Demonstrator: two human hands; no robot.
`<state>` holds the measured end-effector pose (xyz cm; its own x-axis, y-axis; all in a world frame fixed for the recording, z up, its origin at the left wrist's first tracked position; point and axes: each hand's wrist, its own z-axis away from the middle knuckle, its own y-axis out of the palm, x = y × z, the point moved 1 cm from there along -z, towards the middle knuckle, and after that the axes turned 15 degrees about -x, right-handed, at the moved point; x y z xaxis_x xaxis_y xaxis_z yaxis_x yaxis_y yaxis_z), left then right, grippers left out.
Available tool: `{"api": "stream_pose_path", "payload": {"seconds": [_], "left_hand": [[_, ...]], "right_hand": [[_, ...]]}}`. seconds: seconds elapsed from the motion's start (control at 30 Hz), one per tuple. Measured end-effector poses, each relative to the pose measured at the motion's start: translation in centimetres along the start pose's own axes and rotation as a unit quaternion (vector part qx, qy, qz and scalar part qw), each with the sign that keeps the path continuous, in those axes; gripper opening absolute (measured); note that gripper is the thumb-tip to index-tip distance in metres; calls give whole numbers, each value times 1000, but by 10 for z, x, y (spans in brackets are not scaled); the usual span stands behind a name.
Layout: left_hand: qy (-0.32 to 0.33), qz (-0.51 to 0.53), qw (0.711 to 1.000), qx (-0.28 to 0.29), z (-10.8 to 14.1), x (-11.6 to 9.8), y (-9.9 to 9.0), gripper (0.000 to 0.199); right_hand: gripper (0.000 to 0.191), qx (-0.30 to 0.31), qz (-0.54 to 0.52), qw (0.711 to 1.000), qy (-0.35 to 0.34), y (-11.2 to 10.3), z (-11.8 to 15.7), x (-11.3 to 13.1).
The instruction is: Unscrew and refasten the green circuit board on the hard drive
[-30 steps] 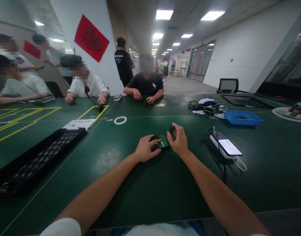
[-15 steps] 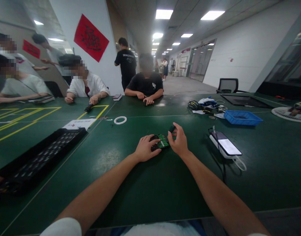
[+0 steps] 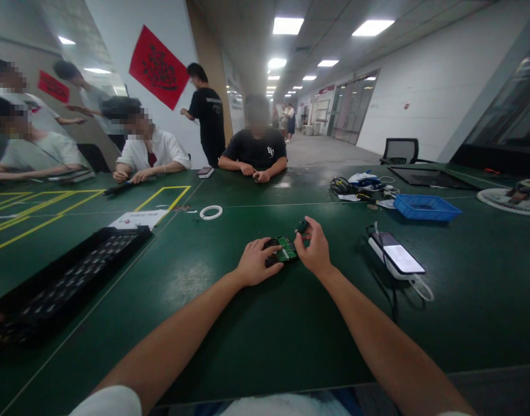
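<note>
A green circuit board (image 3: 286,248) in a dark casing lies on the table in front of me. My left hand (image 3: 260,263) steadies it from the left, thumb along the near side and fingertips over the top. Part of the board is hidden under those fingers. Just right of the board, my right hand (image 3: 316,247) is raised with a small dark green piece (image 3: 302,226) pinched between thumb and fingers. This piece is held apart from the board, above its right end; its exact kind is too small to make out.
A phone (image 3: 397,252) with cables lies to the right, with a blue tray (image 3: 427,208) behind it. On the left sits a long black tray (image 3: 74,277). A white ring (image 3: 211,212) lies beyond my left hand. People sit across the green table (image 3: 256,346).
My hands stay nearly in place; the small piece in my right hand has tilted slightly. Across the table, a seated person's hands and dark object shift left, and the standing person moves left.
</note>
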<state>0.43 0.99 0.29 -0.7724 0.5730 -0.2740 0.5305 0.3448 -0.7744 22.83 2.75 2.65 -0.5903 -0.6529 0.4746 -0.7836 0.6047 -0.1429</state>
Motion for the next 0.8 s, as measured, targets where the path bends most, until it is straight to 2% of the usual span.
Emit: {"api": "stream_pose_path", "payload": {"seconds": [0.8], "left_hand": [[8, 0, 1000, -8, 1, 1, 1, 58]], "right_hand": [[53, 9, 9, 1000, -15, -3, -2, 1]]}}
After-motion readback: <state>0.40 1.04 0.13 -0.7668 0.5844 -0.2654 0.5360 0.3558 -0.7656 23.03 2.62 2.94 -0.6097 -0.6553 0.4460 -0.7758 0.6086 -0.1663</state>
